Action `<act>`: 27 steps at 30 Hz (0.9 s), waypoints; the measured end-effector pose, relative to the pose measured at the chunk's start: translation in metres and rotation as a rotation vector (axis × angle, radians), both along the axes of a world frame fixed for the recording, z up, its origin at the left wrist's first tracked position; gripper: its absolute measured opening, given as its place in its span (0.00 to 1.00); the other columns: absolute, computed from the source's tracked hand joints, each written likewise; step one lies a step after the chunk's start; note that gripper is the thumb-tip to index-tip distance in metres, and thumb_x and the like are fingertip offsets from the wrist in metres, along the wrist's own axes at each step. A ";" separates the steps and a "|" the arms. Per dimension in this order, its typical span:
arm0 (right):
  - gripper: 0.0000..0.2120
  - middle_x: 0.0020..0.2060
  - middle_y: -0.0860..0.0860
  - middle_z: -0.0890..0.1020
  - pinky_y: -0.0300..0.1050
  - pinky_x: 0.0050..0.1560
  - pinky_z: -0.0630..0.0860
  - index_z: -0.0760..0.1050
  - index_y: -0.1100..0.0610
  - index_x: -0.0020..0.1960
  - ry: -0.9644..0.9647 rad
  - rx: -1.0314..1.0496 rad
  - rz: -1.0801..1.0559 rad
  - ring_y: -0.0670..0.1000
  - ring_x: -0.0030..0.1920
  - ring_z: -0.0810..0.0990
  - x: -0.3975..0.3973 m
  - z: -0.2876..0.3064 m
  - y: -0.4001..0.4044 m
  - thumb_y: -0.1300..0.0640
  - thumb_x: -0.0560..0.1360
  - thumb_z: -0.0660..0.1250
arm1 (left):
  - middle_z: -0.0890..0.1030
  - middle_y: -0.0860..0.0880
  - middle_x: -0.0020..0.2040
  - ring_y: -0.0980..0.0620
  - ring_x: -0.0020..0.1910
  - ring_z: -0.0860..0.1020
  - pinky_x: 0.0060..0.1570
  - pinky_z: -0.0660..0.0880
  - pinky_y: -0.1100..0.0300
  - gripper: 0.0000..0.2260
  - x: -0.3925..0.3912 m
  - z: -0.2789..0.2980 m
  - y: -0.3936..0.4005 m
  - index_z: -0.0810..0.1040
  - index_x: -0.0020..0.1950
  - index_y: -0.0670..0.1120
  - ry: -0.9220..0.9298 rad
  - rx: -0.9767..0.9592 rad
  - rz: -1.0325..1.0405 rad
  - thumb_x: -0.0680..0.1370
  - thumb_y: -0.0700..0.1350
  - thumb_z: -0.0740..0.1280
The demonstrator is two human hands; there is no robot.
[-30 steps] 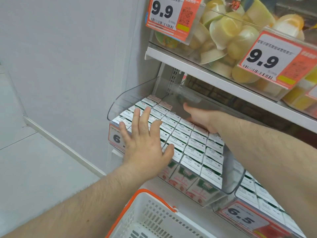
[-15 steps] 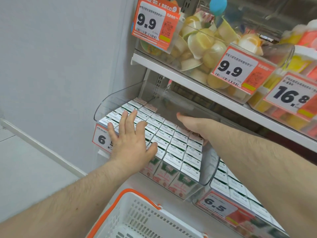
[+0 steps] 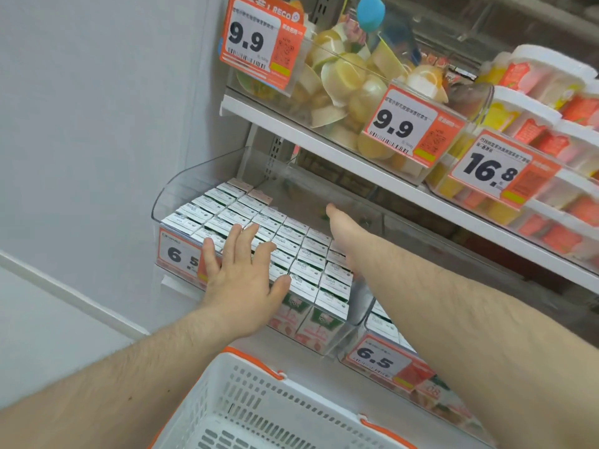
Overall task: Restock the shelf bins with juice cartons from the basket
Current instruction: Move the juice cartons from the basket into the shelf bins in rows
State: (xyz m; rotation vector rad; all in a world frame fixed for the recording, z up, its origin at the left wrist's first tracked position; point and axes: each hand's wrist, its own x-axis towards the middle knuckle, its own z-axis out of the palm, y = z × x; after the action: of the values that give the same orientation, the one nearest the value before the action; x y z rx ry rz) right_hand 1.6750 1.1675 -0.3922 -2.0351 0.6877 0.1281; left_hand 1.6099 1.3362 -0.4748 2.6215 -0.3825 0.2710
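Cartons (image 3: 293, 251) filled the clear bin (image 3: 181, 186) almost to its rim, packed in tight rows with only a bare strip at the back. My left hand (image 3: 244, 273) lay flat on the front rows, fingers spread and straight, pressing down. My right hand (image 3: 338, 222) reached deep along the bin's right side toward the back; I could see its edge and wrist, but not the fingers, so I cannot tell whether they were curled on anything.

The risk, as I judged it, was in the front row: the bin tilted toward me, and a hard push from behind could ride those cartons up over the low front lip and drop them toward the basket (image 3: 259, 393) below. Pressing unevenly could also buckle a row and jam the rest.

Much was hidden. The shelf (image 3: 372, 170) above shadowed the bin's back, my left hand covered part of the 6.5 tag (image 3: 178, 254), and the basket was cut off at the bottom, so whether cartons were left in it did not show.
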 end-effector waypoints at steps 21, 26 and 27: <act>0.34 0.79 0.53 0.55 0.58 0.75 0.55 0.50 0.54 0.80 -0.029 0.233 -0.159 0.58 0.78 0.56 -0.052 0.007 0.023 0.36 0.81 0.51 | 0.44 0.46 0.79 0.47 0.77 0.37 0.70 0.28 0.44 0.25 -0.003 0.001 0.001 0.59 0.75 0.48 0.009 -0.099 -0.004 0.81 0.58 0.53; 0.36 0.77 0.54 0.61 0.61 0.70 0.61 0.52 0.50 0.80 -0.011 0.164 -0.214 0.61 0.75 0.61 -0.061 -0.004 0.027 0.35 0.77 0.55 | 0.45 0.46 0.79 0.47 0.78 0.38 0.71 0.30 0.46 0.26 -0.001 -0.002 0.006 0.59 0.76 0.47 -0.009 -0.136 -0.025 0.81 0.57 0.55; 0.38 0.77 0.54 0.60 0.62 0.70 0.61 0.51 0.48 0.80 0.001 0.164 -0.228 0.62 0.74 0.60 -0.063 -0.003 0.028 0.32 0.75 0.56 | 0.45 0.46 0.79 0.47 0.78 0.38 0.72 0.30 0.46 0.26 -0.001 -0.003 0.006 0.59 0.76 0.47 -0.010 -0.135 -0.029 0.81 0.57 0.55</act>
State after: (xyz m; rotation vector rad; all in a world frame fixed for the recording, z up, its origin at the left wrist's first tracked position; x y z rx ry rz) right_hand 1.6115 1.1958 -0.3955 -1.7874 0.8750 0.0509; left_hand 1.6087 1.3422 -0.4774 2.4810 -0.3910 0.2903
